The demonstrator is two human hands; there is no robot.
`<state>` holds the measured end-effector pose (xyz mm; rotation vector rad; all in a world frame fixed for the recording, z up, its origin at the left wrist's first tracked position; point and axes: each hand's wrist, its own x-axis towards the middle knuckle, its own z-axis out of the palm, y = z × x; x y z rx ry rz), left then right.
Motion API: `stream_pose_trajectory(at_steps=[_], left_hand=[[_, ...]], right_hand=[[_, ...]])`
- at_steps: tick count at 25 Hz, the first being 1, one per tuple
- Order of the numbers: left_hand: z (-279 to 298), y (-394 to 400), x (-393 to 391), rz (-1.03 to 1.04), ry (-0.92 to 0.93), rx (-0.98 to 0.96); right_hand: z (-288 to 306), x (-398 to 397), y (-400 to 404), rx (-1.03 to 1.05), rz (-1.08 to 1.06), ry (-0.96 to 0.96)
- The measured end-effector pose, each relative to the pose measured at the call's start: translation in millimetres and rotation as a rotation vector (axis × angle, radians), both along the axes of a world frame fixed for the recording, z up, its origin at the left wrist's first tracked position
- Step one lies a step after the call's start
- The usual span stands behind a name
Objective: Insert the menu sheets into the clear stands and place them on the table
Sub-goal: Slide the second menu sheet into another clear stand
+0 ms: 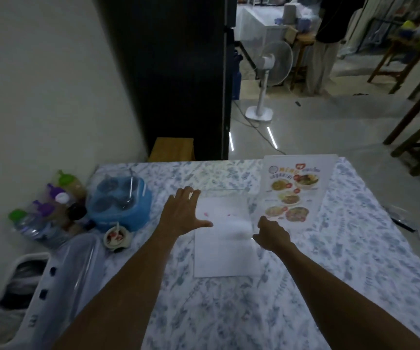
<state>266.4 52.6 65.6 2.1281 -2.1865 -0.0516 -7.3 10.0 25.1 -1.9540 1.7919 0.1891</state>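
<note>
While left hand (182, 213) spreads wide at blank sheet's (225, 246) left edge mid-frame, right hand (273, 234) curls, grip unclear; printed menu (296, 190) upper right.

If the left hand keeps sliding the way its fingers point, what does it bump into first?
Probably the clear stand lying flat just beyond the left hand; its edge is faint, so depth is uncertain.

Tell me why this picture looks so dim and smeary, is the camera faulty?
Probably not. In the head view the room is dim, so the table looks dull; the right hand and the white sheet are smeared by motion; two bright streaks glare off the floor; the wide lens bends the wall and the edges.
</note>
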Motion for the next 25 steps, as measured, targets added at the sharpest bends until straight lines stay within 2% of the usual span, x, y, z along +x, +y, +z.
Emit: stream_pose_trajectory(at_steps=[3,5,8,9,14,17,20,22,23,25], left_hand=[[-20,23,7,0.037,0.014,0.076],[-40,34,4,0.112,0.092,0.231],[-74,51,-8,0.227,0.402,0.628],[-83,56,-14,0.247,0.498,0.701],[-100,58,-22,0.355,0.664,0.617],[-80,50,1,0.442,0.762,0.559],[-41,25,39,0.452,0.767,0.394],[-8,11,61,0.405,0.798,0.318],[6,9,69,0.385,0.849,0.315],[29,19,82,0.306,0.945,0.375]], right_hand=[[-15,16,10,0.031,0.006,0.010],[-23,16,16,0.045,-0.050,0.006],[-39,13,35,0.101,-0.199,0.012],[-47,15,41,0.119,-0.228,0.013],[-52,31,42,0.203,-0.416,-0.134],[-43,31,31,0.260,-0.526,-0.269],[-13,42,7,0.145,-0.426,-0.402],[20,51,-8,0.086,-0.408,-0.576],[36,51,-15,0.110,-0.422,-0.674],[59,40,-18,0.187,-0.350,-0.754]])
